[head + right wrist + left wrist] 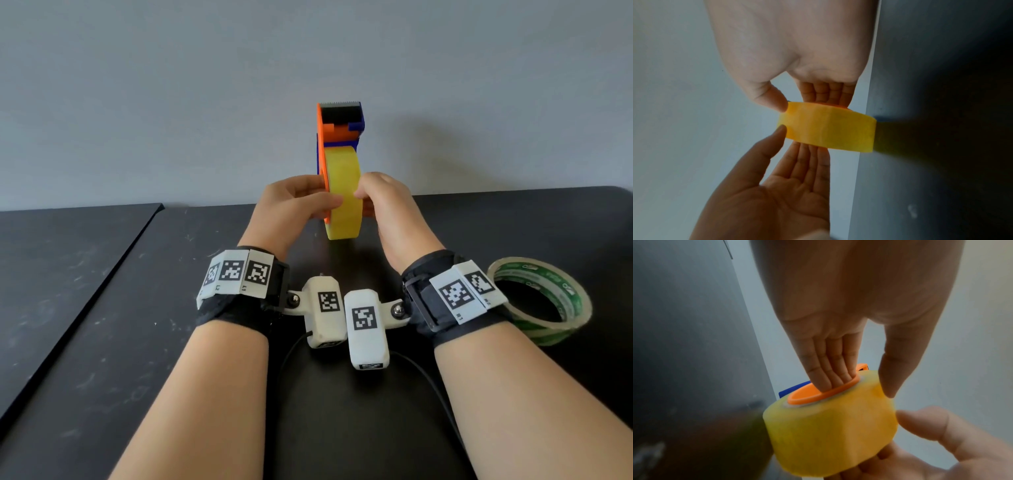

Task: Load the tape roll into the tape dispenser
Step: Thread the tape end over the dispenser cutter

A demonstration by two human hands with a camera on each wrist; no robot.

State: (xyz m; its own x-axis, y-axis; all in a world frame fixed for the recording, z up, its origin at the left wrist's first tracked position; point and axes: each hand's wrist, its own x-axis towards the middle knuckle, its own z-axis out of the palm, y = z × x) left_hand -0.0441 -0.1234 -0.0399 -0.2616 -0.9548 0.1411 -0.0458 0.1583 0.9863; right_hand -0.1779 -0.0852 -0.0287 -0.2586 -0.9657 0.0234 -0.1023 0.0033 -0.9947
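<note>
Above the dark table (pixel 102 342), out in front of the pale wall, we hold the orange and blue tape dispenser (pixel 337 126) on edge with the yellow tape roll (pixel 343 192) seated on its orange hub. Our left hand (pixel 294 205) lays straight fingers (pixel 826 369) against the dispenser's left side with the thumb on the roll's rim, while our right hand (pixel 383 205) presses straight fingers (pixel 826 92) on the roll's right face, thumb at the rim, so neither hand curls round anything. To the near right, a second, green-printed roll (pixel 544 301) lies flat on the table beside our right wrist.
</note>
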